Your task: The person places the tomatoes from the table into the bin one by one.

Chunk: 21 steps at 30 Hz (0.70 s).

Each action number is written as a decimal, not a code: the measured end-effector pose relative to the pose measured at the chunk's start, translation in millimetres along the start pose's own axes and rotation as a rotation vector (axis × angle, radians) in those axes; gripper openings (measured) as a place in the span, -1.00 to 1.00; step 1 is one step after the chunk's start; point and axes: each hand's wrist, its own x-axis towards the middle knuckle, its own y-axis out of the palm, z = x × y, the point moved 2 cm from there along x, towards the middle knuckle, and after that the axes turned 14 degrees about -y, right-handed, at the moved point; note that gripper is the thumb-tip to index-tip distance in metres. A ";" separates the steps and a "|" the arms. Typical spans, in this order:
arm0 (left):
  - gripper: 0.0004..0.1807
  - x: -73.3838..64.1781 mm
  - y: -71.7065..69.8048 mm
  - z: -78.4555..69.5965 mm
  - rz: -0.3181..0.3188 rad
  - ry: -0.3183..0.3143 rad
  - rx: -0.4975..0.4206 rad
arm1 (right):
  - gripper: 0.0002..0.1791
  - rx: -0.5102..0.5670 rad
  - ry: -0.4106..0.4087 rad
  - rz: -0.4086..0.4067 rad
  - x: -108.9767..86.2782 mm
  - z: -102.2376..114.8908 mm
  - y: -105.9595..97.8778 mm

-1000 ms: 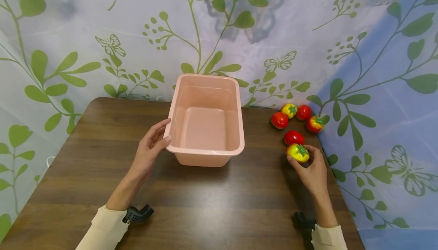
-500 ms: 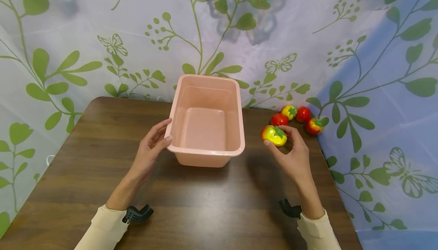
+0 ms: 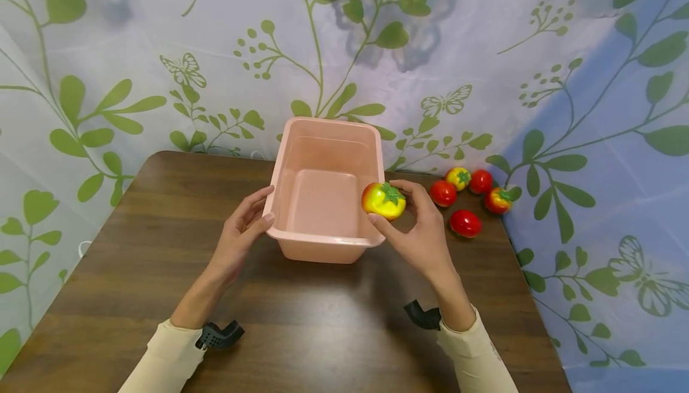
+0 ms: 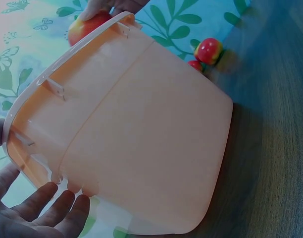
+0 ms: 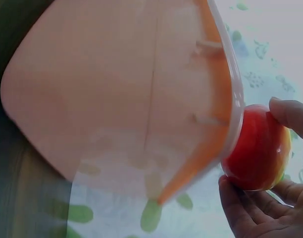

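Apparently mid-transfer, the right hand [image 3: 421,238] pinches the fruit [image 3: 385,203] at the right side of the tub [image 3: 323,252], contact unclear; the left hand [image 3: 240,232] grips its left rim. Next calls for clearing the edge.

Table [image 3: 134,261]: brown wood grain, rounded far left corner
Cloth [image 3: 479,22]: pale, green leaves and butterflies, beyond far and side edges
Glare [image 3: 328,328]: soft, between side edges
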 end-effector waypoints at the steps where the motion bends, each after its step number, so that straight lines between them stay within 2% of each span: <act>1: -0.38 0.2 0.2 0.1 -0.001 0.000 -0.001 | -0.25 0.004 -0.007 0.011 0.4 1.2 3.2; 7: -0.38 0.8 0.5 1.3 -0.007 -0.004 0.000 | -0.23 0.030 -0.028 0.064 -0.3 3.3 15.0; 21: -0.38 0.8 0.9 -1.0 -0.010 -0.016 0.001 | -0.22 0.018 -0.017 0.097 -0.6 1.9 18.8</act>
